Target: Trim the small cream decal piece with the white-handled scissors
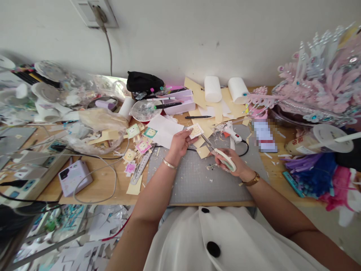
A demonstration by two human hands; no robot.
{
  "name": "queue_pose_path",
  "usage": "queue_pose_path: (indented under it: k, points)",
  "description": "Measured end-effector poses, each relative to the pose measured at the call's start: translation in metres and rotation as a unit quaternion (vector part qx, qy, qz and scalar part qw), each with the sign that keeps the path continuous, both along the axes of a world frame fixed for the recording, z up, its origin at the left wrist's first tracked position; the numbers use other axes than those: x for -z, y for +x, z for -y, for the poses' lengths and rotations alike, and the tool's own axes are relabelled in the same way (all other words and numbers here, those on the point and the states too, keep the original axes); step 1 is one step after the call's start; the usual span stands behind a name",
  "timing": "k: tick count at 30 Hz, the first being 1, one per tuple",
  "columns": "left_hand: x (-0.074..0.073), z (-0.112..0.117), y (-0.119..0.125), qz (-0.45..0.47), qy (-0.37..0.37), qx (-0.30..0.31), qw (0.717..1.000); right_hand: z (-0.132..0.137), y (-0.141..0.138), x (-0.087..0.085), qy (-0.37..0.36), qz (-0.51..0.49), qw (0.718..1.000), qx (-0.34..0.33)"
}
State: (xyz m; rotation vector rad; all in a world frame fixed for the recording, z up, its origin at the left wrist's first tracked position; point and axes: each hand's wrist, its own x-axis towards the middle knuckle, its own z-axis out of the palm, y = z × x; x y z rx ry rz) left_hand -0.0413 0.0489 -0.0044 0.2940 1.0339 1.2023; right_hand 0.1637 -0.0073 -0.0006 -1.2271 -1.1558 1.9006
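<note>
Between the fingers of my left hand [180, 143] is a small white piece of paper [195, 130] with a pale yellow pattern. My right hand [232, 163] is wrapped round the white handles of a pair of scissors [225, 160], whose blades point up and left to the paper's lower right edge. Whether the blades touch the paper I cannot tell. Below the blades a small yellow paper square [203, 152] lies on the grey cutting mat [194, 184]. Several small coloured cards with drawn faces, one of them green [133, 130], lie left of my left hand.
A glue gun [232, 133] with a black cord lies behind my right hand. A steel ruler [140, 169] is at the mat's left edge. White paper rolls [213, 89] stand at the back. On the right are a lidded drink cup [304, 141] and pink beaded crowns [318, 82].
</note>
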Motion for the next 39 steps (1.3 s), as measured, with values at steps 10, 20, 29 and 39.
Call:
queue_pose_path:
  k: [10,20,29,39]
  points:
    - [0.0014,0.0002,-0.0004,-0.008,0.002,0.005,1.000,-0.0006,-0.0051,-0.0039,-0.035,0.000,0.999,0.025]
    - [0.0014,0.0004,0.0007,-0.007,0.005,-0.003,1.000,0.0015,-0.0041,-0.0062,-0.031,0.015,0.999,0.026]
    - [0.0018,0.0000,-0.0010,-0.001,0.006,-0.008,1.000,0.0016,0.0024,-0.0049,-0.004,0.014,1.000,0.002]
    - [-0.0011,0.0007,0.0010,-0.016,0.004,0.006,1.000,0.0011,-0.0021,-0.0018,-0.004,-0.004,1.000,0.015]
